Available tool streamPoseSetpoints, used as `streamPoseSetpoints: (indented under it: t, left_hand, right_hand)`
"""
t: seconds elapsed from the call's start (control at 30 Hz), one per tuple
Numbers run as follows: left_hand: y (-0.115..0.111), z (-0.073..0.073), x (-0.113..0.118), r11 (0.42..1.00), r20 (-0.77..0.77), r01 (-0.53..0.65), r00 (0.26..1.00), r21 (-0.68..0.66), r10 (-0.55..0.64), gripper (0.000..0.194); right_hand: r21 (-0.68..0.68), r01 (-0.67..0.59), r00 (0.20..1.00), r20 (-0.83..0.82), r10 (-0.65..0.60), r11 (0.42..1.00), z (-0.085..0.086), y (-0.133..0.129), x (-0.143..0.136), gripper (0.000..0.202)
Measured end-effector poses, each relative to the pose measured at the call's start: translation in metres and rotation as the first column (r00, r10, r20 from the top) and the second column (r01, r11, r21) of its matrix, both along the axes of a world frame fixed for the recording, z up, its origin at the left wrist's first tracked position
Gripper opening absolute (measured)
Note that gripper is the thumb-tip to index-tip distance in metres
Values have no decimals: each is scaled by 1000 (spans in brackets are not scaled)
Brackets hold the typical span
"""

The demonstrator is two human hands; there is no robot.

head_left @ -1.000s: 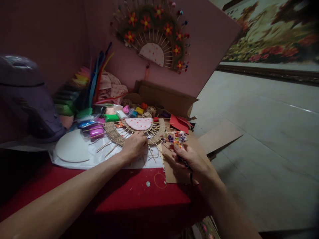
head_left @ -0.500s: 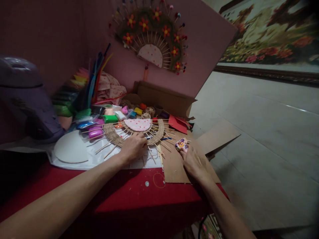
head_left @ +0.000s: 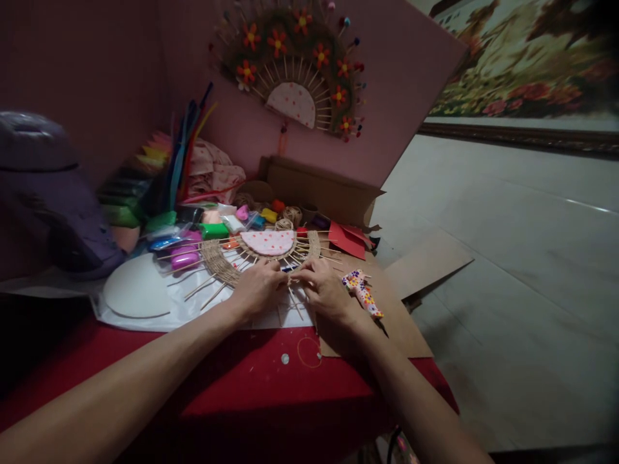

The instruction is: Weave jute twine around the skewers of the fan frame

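A half-round craft piece lies in front of me, made of thin wooden sticks (head_left: 213,298) fanning out from a white half-disc with pink dots (head_left: 268,242). Jute twine (head_left: 220,263) forms a band across the sticks. My left hand (head_left: 258,287) is closed at the middle of this band, its fingertips pinched on the twine. Close beside it, my right hand (head_left: 322,290) bends its fingers into a pinch over the sticks; whatever is between them is too small to make out. A flower-patterned glue gun (head_left: 360,293) rests on the cardboard, right of my right hand.
Cardboard (head_left: 396,328) covers the right side of the red-clothed table (head_left: 217,380). A white disc (head_left: 135,287) lies left. Behind are clay packs (head_left: 186,258), twine balls (head_left: 290,216) and red paper (head_left: 347,240). A finished flowered half-round piece (head_left: 290,64) hangs on the pink board.
My right hand has let go of the glue gun, leaving it on the cardboard, and has moved left to the craft piece beside my left hand. My left hand has stayed in place.
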State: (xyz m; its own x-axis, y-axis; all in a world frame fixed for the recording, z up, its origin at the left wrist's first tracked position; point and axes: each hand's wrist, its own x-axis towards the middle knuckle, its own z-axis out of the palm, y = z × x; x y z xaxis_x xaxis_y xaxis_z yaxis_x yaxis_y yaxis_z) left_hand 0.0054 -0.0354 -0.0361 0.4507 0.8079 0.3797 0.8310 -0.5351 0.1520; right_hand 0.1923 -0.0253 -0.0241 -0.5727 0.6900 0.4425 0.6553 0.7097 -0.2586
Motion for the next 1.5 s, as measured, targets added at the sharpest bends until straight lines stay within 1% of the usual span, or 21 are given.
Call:
streamPoseSetpoints:
  t: [0.07, 0.13, 0.3, 0.47, 0.63, 0.83, 1.0, 1.23, 1.4, 1.5]
  left_hand:
    - [0, -1, 0, 1000, -1, 2, 1000, 7, -2, 17]
    - [0, 0, 0, 1000, 6, -4, 1000, -8, 4, 18]
    - [-1, 3, 1, 999, 33, -1, 999, -37, 2, 17]
    - [2, -1, 1, 1000, 63, -20, 998, -23, 21, 19]
    - [5, -5, 1, 1000, 50, -16, 999, 0, 16, 19]
    - [4, -3, 1, 1000, 36, 10, 999, 4, -10, 18]
    - [3, -2, 1, 1000, 45, 3, 999, -13, -2, 17]
    - [3, -3, 2, 1000, 73, -15, 997, 4, 14, 17]
    - [2, -1, 2, 1000, 61, -27, 998, -1, 27, 22]
    - [2, 0, 3, 999, 56, -37, 998, -5, 38, 22]
  right_hand:
    - [6, -32, 999, -25, 32, 999, -5, 10, 0, 31]
    - [20, -48, 997, -61, 49, 999, -9, 14, 1, 32]
    - [20, -51, 991, -124, 53, 999, -15, 5, 3, 31]
    - [38, -26, 994, -110, 29, 999, -17, 2, 1, 28]
    - [74, -20, 994, -109, 28, 997, -18, 3, 1, 29]
    - [78, -22, 997, -78, 29, 997, -16, 1, 0, 29]
    - [74, 10, 997, -76, -4, 997, -19, 2, 0, 30]
    - [76, -13, 998, -54, 17, 997, -20, 2, 0, 33]
    - [89, 17, 996, -91, -9, 996, -21, 1, -2, 31]
    - [86, 39, 994, -101, -30, 996, -21, 1, -3, 34]
